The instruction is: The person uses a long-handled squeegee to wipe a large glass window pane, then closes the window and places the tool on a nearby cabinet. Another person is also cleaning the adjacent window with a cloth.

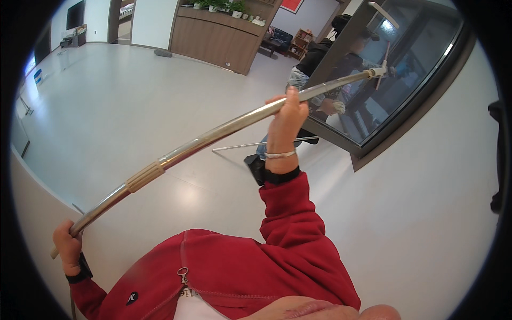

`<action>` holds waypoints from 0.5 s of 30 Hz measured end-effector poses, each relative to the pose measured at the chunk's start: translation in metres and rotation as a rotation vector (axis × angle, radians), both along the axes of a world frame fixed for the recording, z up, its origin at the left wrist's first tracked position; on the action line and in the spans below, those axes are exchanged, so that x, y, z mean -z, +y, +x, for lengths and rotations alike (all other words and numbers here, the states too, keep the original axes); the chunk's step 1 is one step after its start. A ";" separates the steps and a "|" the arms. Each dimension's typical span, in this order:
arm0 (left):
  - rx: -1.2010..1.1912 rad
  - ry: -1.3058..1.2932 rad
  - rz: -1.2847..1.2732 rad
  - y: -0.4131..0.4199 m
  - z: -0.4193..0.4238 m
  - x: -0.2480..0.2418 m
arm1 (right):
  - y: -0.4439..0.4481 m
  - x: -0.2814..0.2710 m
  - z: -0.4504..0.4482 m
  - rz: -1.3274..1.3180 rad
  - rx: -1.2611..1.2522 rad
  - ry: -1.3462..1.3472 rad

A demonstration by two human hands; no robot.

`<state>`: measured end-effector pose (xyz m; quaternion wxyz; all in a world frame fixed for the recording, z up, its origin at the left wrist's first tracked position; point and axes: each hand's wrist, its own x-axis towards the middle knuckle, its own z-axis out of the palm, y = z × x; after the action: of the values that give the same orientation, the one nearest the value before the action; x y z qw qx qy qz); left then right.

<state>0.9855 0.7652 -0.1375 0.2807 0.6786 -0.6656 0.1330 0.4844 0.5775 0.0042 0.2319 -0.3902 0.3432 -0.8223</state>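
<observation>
A long telescopic metal pole (224, 129) runs slantwise across the view, with a ribbed beige collar (145, 177) joining its sections. My left hand (67, 243) grips its lower end at the far left. Further up, my right hand (289, 116) is wrapped around the pole, thumb along the top. At the upper tip a squeegee-like head (382, 73) lies over a dark-framed glass pane (372, 108); whether its blade touches the glass is hard to tell. Both wrists wear black bands.
Behind the pane stands a person in dark clothing (314, 60), a cloth (339, 107) in one hand. A second thin pole (244, 145) crosses beyond my right wrist. Potted plants (237, 9) top a wooden cabinet (212, 38). A blue-and-white bucket (38, 77) stands far left.
</observation>
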 end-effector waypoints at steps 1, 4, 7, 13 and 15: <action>-0.023 -0.007 0.005 0.009 0.013 0.003 | 0.001 0.004 0.014 0.025 -0.028 0.006; -0.090 0.001 0.027 0.034 0.050 0.007 | -0.001 0.018 0.058 -0.017 -0.067 -0.037; -0.108 -0.024 0.040 0.048 0.073 0.014 | 0.004 0.026 0.080 0.021 -0.108 -0.014; -0.134 -0.028 0.037 0.058 0.085 0.020 | 0.037 0.042 0.074 0.079 -0.212 -0.011; -0.065 -0.044 -0.003 0.051 0.069 0.023 | 0.049 0.051 0.058 0.025 -0.161 0.006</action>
<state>1.0547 0.8165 -0.1608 0.2624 0.6966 -0.6488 0.1579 0.5424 0.6265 -0.0470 0.3009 -0.4159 0.3218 -0.7956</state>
